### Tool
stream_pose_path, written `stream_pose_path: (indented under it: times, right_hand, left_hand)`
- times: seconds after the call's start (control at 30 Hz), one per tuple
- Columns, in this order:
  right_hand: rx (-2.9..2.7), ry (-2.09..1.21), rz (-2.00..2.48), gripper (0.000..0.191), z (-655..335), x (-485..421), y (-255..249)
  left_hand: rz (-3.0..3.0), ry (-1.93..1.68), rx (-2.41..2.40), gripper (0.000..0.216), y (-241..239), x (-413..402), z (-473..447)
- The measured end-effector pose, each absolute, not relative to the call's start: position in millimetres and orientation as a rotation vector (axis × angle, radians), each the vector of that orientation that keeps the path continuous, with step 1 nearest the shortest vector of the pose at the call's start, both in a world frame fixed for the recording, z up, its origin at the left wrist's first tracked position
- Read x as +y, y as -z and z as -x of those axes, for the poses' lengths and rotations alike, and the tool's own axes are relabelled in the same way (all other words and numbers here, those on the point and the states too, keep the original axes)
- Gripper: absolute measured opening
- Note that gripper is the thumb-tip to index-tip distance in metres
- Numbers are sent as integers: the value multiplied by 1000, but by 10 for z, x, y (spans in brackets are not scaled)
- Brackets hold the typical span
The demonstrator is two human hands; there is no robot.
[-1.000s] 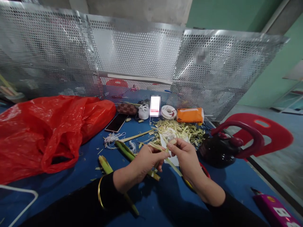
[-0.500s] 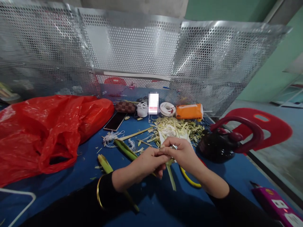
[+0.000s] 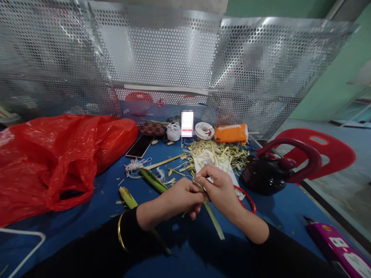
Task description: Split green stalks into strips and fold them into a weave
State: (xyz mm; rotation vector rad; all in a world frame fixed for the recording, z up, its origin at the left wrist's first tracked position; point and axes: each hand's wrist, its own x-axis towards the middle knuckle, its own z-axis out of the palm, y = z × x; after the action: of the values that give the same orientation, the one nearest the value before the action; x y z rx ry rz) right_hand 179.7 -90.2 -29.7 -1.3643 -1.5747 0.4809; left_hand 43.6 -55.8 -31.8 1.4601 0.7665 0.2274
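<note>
My left hand (image 3: 185,196) is closed around a pale green strip of plant stalk (image 3: 213,220), whose flat end hangs down toward me. Close against it, my right hand (image 3: 218,189) pinches the upper part of the same strip between thumb and fingers; the exact grip is partly hidden. Just beyond the hands lies white paper (image 3: 230,170) beside a heap of shredded stalk pieces (image 3: 226,148). Left of my hands rest a green stalk (image 3: 152,179) and another cut stalk (image 3: 128,197), which runs beneath my left forearm.
A red plastic bag (image 3: 69,150) spreads across the left. At right stand a dark kettle (image 3: 266,173) and a purple box (image 3: 337,245). Toward the back are a phone (image 3: 140,146), a ribbon spool (image 3: 204,131) and an orange packet (image 3: 231,133), before a perforated metal screen (image 3: 162,54).
My right hand has turned and shifted slightly left and down. The strip's hanging end has swung right. A red loop now shows beside my right wrist, where a yellow part showed before.
</note>
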Motion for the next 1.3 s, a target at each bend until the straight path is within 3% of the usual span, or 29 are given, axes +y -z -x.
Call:
stream_pose_path:
  times: [0.2, 0.4, 0.63, 1.0, 1.3]
  right_hand:
    - [-1644, -453, 1343, 18, -1823, -870, 311]
    - [-1633, -186, 1424, 12, -2117, -875, 35]
    - [-1863, -688, 1516, 24, -2092, -948, 28]
    - [-1969, -473, 1530, 24, -2017, -982, 70]
    - [-1922, -519, 1491, 26, -1966, -986, 123]
  left_hand:
    - [-1288, -266, 759, 22, 309, -558, -441]
    - [-1079, -503, 813, 33, 205, -470, -410]
    - [-1198, -732, 772, 24, 197, -439, -408]
    - [-1270, -829, 850, 27, 265, -470, -465]
    - [-1170, -821, 852, 27, 287, -441, -450]
